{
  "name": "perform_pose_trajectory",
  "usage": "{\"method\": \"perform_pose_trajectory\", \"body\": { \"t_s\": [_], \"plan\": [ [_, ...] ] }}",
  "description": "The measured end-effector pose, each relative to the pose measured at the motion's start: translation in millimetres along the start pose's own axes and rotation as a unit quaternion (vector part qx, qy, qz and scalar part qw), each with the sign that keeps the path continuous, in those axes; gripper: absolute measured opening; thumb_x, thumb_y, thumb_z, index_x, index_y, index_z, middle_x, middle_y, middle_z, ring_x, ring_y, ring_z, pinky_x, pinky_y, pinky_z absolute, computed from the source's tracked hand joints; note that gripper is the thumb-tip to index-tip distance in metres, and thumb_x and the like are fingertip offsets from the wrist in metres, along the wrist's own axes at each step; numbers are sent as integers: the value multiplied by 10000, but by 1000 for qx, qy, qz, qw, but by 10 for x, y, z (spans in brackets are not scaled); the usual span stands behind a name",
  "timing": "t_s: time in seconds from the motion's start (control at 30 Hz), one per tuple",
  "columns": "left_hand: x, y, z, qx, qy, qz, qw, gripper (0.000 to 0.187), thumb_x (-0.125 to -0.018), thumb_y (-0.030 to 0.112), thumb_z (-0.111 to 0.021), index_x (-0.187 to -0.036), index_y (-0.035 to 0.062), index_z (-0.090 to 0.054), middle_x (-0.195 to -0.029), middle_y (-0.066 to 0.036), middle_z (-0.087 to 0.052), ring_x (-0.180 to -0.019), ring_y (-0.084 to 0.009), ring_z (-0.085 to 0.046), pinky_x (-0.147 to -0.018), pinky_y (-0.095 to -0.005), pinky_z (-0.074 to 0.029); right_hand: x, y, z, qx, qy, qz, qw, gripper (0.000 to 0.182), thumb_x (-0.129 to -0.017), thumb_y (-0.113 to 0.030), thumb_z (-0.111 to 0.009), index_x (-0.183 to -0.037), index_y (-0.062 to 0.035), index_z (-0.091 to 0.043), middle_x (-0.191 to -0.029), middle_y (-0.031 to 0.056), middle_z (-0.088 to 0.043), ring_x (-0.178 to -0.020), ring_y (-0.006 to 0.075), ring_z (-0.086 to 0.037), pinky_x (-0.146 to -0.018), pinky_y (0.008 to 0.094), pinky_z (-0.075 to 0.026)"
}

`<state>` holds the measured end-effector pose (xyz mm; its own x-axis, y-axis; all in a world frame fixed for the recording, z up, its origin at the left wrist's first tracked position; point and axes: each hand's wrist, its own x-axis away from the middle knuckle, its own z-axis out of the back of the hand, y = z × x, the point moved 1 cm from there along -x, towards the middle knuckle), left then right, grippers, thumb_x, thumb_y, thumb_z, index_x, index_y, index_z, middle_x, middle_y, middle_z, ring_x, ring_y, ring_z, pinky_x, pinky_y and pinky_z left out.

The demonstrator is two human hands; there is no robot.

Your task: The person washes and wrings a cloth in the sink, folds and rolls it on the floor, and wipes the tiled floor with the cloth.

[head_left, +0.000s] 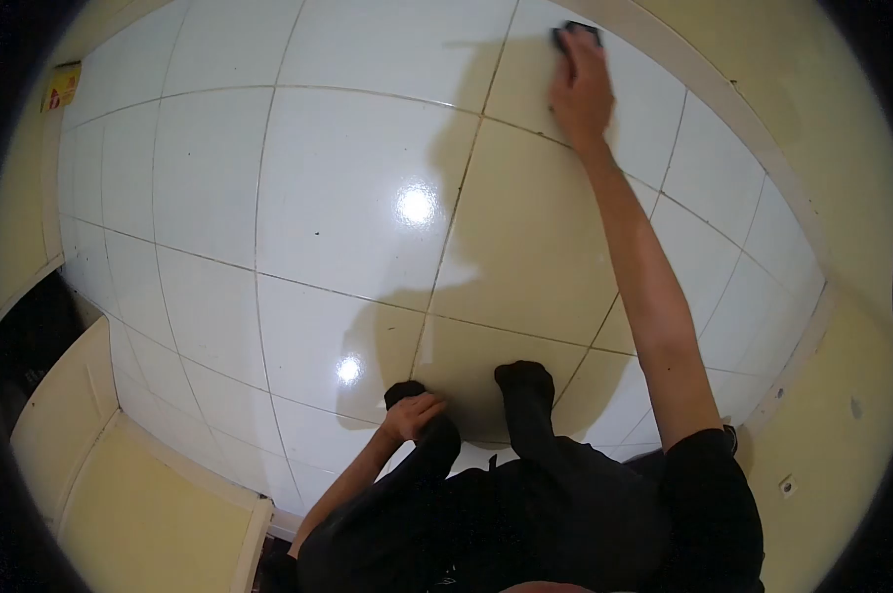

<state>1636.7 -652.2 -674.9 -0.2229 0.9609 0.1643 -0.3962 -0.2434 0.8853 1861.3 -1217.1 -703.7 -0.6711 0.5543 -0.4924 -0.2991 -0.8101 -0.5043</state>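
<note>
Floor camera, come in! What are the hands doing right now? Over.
Right hand stretched far out, pressing a dark pad on the white tile floor beside the wall. Left hand resting on the knee. Nothing in the way.

White tiled floor (pixel 298 198); dark pad (pixel 575 34) lies on it

Dark pad/sponge (pixel 577 36) up at far end of the floor, flat on white tile, right by the pale skirting strip at the wall. Small, blackish, roughly rectangular; only its top edge & corners show, rest covered by the right hand (pixel 582 87) pressing down on it, fingers spread over it, arm stretched full out. Pad sits just right of a grout line, in the tile nearest the wall. Material unclear, too small/dark to tell. Left hand (pixel 414 415) nowhere near it, well apart, resting on the person's own knee, holding nothing.
</note>
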Motion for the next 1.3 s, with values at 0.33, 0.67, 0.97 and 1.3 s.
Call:
{"method": "perform_pose_trajectory", "body": {
  "t_s": [0.33, 0.67, 0.97, 1.3],
  "plan": [
    [-103, -11, 22, -19, -24, -48, 998, 423, -779, 151, -704, -1180, 27, -652, -1137, -141, -658, -964, -331, -688, -765, -395, -578, 496, -689, 95, -135, -183, 148, 962, 360, -955, -3, -570, -1289, -92, -670, -1398, 93, -645, -1360, 281, -551, -1218, 429, -370],
    [-179, 133, 81, 17, -16, 55, 998, 372, -879, 283, -600, -1147, 31, -658, -1104, -172, -662, -1039, -376, -662, -858, -430, -544, 1322, -1071, 480, -235, -179, 176, 939, 272, -950, -21, -617, -1202, -65, -707, -1336, 99, -683, -1302, 280, -601, -1163, 438, -443],
    [-235, 127, 68, 61, 27, 37, 997, 317, -885, 264, -607, -1084, 26, -667, -1075, -164, -667, -964, -375, -676, -811, -427, -545, 2041, -1115, 990, -226, -250, 201, 920, 287, -965, -60, -598, -1236, -46, -693, -1332, 84, -686, -1309, 248, -602, -1171, 424, -441],
    [-255, 179, 103, 52, 34, 30, 998, 322, -883, 249, -622, -1094, 10, -664, -1047, -166, -659, -955, -369, -680, -796, -415, -544, 2621, -641, 1915, -93, -84, -81, 989, 366, -991, 18, -525, -1346, -23, -605, -1412, 151, -616, -1356, 316, -553, -1218, 467, -352]
  ]
}}
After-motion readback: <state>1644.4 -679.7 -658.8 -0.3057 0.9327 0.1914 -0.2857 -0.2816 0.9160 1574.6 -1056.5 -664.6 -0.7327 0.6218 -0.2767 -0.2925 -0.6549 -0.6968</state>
